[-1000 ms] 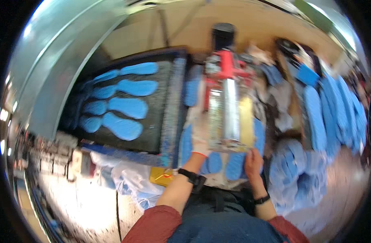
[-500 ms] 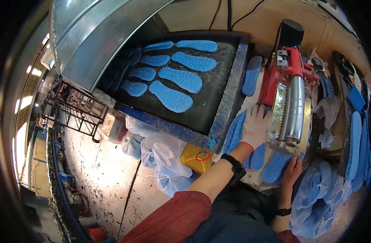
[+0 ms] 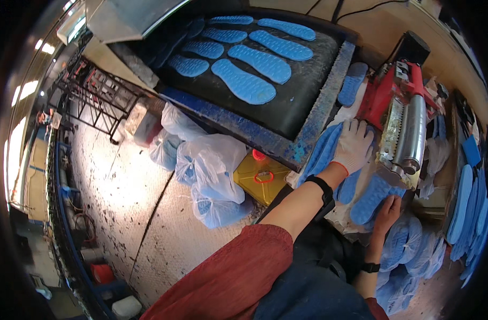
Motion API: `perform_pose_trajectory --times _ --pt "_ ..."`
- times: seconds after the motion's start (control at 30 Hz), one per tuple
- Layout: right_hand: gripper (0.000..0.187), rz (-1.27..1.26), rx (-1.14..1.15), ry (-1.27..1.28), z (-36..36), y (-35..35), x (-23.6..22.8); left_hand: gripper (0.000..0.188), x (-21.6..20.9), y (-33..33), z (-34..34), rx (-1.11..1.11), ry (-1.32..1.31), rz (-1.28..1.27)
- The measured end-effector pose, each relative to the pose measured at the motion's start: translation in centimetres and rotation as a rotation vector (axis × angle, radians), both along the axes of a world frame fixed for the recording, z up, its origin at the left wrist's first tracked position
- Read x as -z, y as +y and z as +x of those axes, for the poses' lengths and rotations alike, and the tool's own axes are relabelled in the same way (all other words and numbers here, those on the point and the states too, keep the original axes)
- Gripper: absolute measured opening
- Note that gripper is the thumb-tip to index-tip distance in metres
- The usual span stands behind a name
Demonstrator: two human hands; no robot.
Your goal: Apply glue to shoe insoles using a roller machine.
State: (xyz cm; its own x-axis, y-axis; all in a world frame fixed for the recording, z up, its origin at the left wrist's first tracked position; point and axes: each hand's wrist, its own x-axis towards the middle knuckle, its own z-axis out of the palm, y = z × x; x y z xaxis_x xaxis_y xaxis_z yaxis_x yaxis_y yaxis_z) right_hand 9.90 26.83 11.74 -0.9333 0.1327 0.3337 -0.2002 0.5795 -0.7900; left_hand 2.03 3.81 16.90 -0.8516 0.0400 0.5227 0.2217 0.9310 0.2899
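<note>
My left hand (image 3: 354, 145), in a pale glove with an orange-red cuff, lies palm down with its fingers spread over a row of blue insoles (image 3: 325, 152), left of the red roller machine (image 3: 380, 98). What lies under its palm is hidden. My bare right hand (image 3: 388, 214) is closed, its fingertips pinching at the edge of a textured blue insole beside the machine's lower end. Another blue insole (image 3: 371, 200) lies flat there, partly below the steel roller (image 3: 414, 133). Both wrists carry black bands.
Several blue insoles (image 3: 244, 81) lie on the black belt (image 3: 294, 109) of a blue-framed conveyor. A yellow can (image 3: 249, 178) and filled plastic bags (image 3: 212, 165) stand below it. More bagged insoles (image 3: 404, 240) sit at right, near hanging insoles (image 3: 460, 202). One insole (image 3: 353, 84) rests behind my left hand.
The whole view has shifted, so the conveyor sits higher and the machine farther right. Both hands stay near the same places beside the machine; more of the insole below the roller shows.
</note>
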Motion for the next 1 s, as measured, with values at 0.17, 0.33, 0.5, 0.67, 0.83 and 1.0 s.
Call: perform_pose_trajectory --times 0.17,0.33,0.5,0.67,0.83,1.0 --pt "0.021 0.059 0.031 0.055 0.0 -0.5 0.1 0.039 0.0 -0.3 0.1 0.013 -0.036 0.033" --pt "0.019 0.066 0.016 0.051 -0.1 0.5 0.4 0.039 -0.5 -0.1 0.2 0.038 -0.067 0.054" --pt "0.015 0.115 0.051 0.081 0.0 0.6 0.7 0.039 0.0 0.5 -0.5 0.051 -0.082 0.018" --pt "0.014 0.059 0.104 0.072 0.5 -0.3 -0.2 0.046 -0.5 0.9 -0.1 0.023 -0.167 0.023" --pt "0.013 0.051 0.123 0.027 0.4 -1.4 -1.4 0.046 0.8 0.4 -1.1 0.033 -0.049 -0.099" --pt "0.014 0.023 0.086 0.019 0.5 -1.6 -1.5 0.05 2.6 0.3 -1.6 0.234 0.019 0.639"
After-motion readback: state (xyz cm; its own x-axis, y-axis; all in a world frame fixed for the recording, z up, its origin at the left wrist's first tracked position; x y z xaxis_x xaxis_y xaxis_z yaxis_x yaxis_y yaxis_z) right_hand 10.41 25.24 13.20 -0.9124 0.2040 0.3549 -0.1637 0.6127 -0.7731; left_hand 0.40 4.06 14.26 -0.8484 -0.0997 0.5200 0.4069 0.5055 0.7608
